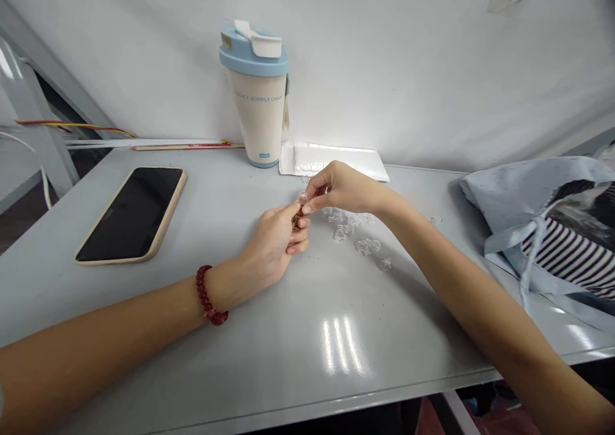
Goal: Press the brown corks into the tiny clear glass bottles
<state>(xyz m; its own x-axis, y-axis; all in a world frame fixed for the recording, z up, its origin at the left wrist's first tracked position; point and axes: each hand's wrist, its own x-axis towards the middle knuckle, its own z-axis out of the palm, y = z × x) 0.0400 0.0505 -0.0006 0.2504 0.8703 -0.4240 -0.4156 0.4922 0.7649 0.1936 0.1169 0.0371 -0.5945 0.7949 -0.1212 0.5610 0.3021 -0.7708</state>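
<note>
Okay so, going left to right: a black smartphone in a beige case (132,214) lies flat on the pale grey worktop (269,371), well away from the hands. The left hand (271,246), with a dark red bead bracelet (209,294) on its wrist, has its fingers (298,235) curled in and closed around a small brown object (295,223). It's mostly hidden, so I can't tell what it actually is.

Behind the hands, a cream-and-light-blue tumbler with a white flip tab (257,95) stands upright by the wall, just beside a flat white padded packet (331,163). The right hand (336,188) comes in from the other side, with its thumb and index finger pinched together on a tiny clear plastic piece (302,196), right up against the left hand's fingers.

Just right of the hands, a loose scatter of small, transparent, knobbly plastic pieces (348,230) sits on the worktop below the right wrist. Over at the far right there's a light blue cloth bag with a black-and-white striped pattern (542,230).
</note>
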